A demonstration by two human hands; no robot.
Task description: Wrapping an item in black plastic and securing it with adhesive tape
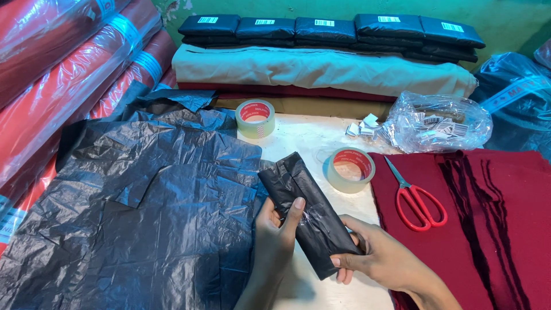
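Both hands are gripping a black plastic-wrapped packet (pixel 310 215) at 6 o'clock, low centre. Left hand (pixel 275 232) is clamping its lower left side, thumb pressing on top; right hand (pixel 381 258) is pinching its bottom end. Packet is tilting, upper end pointing toward 11 o'clock, over the table (pixel 304 140). Black plastic sheets (pixel 149 212) are lying at 9 o'clock, touching the packet's side. Tape roll (pixel 349 169) is sitting just beside the packet at 1 o'clock, another tape roll (pixel 255 118) at 11. Red scissors (pixel 416 198) are resting on maroon cloth (pixel 493 229) at 3 o'clock. Black packets (pixel 327 30) are lining up at 12.
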